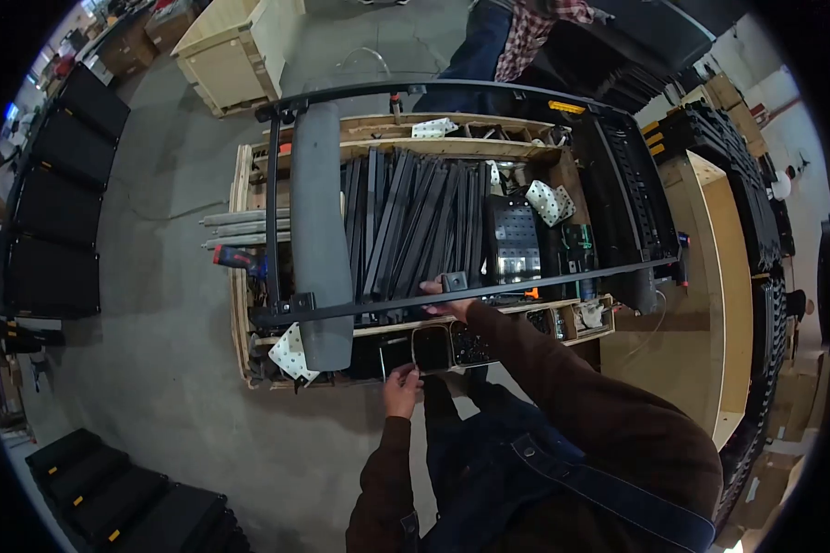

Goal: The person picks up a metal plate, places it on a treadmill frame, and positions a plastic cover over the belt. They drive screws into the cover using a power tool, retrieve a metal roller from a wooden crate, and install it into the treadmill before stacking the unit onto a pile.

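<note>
A black rectangular metal frame (489, 297) lies across a wooden crate (242, 276) in front of me. My right hand (447, 300) is closed around a small dark bracket (455, 282) at the frame's near bar. Lower down, at the crate's near edge, my left hand (401, 391) has its fingertips pinched together; what they hold is too small to make out. A thin silvery rod (383, 361) stands just beside those fingertips. Small open bins (432, 348) line the near side, one holding dark small parts (470, 346). Beneath the frame lie many long black bars (406, 221).
A grey padded roll (320, 230) spans the frame's left part. Power drills lie left (240, 260) and right (577, 241). Another person (489, 46) stands beyond the crate. Stacked black panels (65, 194) stand left, and a large wooden box (710, 304) stands right.
</note>
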The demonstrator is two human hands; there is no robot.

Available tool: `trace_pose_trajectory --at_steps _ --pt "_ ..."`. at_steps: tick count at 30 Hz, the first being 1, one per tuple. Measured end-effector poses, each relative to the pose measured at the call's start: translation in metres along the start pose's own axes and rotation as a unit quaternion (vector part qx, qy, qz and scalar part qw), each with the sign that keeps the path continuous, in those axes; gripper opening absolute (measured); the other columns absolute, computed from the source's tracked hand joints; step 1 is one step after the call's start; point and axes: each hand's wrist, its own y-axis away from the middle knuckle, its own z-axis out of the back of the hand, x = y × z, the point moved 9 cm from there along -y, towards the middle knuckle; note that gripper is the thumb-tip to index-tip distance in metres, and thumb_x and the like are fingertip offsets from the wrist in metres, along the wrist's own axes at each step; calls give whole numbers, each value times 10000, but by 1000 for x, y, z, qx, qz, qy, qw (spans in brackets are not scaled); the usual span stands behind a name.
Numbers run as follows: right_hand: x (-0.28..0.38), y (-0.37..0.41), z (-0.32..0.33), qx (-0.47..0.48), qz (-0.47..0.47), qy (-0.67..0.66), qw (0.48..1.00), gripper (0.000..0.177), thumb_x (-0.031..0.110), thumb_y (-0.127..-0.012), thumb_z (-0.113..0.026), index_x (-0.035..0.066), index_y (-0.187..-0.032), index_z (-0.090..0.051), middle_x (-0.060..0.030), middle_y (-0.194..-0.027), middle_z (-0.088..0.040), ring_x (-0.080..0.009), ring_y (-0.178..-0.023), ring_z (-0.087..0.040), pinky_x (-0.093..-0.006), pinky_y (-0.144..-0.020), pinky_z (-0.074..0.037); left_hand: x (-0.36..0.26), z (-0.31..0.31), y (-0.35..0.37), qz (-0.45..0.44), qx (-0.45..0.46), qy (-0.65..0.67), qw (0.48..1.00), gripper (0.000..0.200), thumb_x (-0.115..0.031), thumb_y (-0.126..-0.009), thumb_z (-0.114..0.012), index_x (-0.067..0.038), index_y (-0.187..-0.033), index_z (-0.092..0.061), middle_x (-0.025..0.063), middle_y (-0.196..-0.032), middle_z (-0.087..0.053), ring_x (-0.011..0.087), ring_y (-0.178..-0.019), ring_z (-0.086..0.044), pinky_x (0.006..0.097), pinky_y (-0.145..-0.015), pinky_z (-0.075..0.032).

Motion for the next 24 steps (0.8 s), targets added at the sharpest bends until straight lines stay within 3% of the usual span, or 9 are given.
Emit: trace_pose_trajectory --at_steps 2,4,7,9,10,15,19,21,24 --pt "22 50 0 93 44 -181 978 207 136 -965 -653 87 -1148 -570 -76 -976 -672 -228 -875 -712 -362 -730 -644 -7 -5 -1 1 -1 8 1000 332 -217 -970 -634 -15 -1234 -622 78 -1024 -703 125 -831 -672 251 -688 -523" --pt "13 92 22 125 24 -230 965 232 87 -940 -678 50 -1132 -555 -108 -998 -672 -238 -917 -700 -386 -773 -639 -16 -27 -4 28 52 71 996 381 -270 -990 -620 -22 -1278 -594 90 -1088 -694 144 -848 -678 259 -709 -531" --pt "-12 177 48 101 3 -112 989 264 73 -928 -694 26 -1125 -524 -133 -1017 -682 -222 -849 -700 -375 -792 -619 -39 -88 -6 42 151 115 981 505 -389 -995 -613 -37 -1347 -529 133 -1176 -674 197 -962 -682 300 -773 -544" --pt "-48 211 80 150 27 -25 988 283 76 -922 -707 36 -1142 -533 -109 -978 -692 -204 -816 -703 -330 -701 -599 -60 -130 3 50 166 106 979 566 -420 -996 -605 -43 -1395 -466 154 -1230 -647 231 -1005 -676 334 -801 -551" --pt "-45 251 87 115 -5 -3 993 265 78 -923 -706 42 -1132 -547 -85 -938 -695 -171 -806 -695 -287 -642 -564 -52 -150 -2 62 195 116 972 610 -438 -999 -593 -52 -1433 -406 177 -1261 -619 251 -1012 -674 359 -823 -553" --pt "-94 330 209 183 37 186 965 224 85 -925 -708 31 -1091 -567 -46 -886 -686 -111 -735 -641 -280 -584 -499 -47 -191 26 35 193 137 971 450 -360 -1029 -563 -81 -1359 -440 183 -1178 -649 232 -916 -684 358 -754 -569" --pt "-98 400 242 151 -46 240 958 275 210 -971 -677 20 -1155 -602 -30 -861 -682 -93 -730 -615 -271 -626 -501 2 -205 82 92 190 167 963 268 -280 -1044 -546 -118 -1249 -485 157 -1129 -676 196 -811 -672 335 -720 -569" --pt "-87 433 239 133 -65 272 951 314 257 -987 -662 27 -1194 -609 -24 -862 -685 -85 -742 -610 -262 -650 -505 -18 -217 117 79 181 159 967 268 -272 -1022 -593 -81 -1200 -530 129 -1076 -686 181 -804 -670 322 -724 -562" --pt "-65 465 226 145 -5 233 962 390 338 -1007 -619 7 -1213 -603 -19 -809 -662 -81 -695 -597 -253 -621 -485 -105 -222 149 -128 137 -28 982 254 -228 -949 -701 -14 -1071 -637 48 -971 -683 116 -801 -632 273 -728 -525"
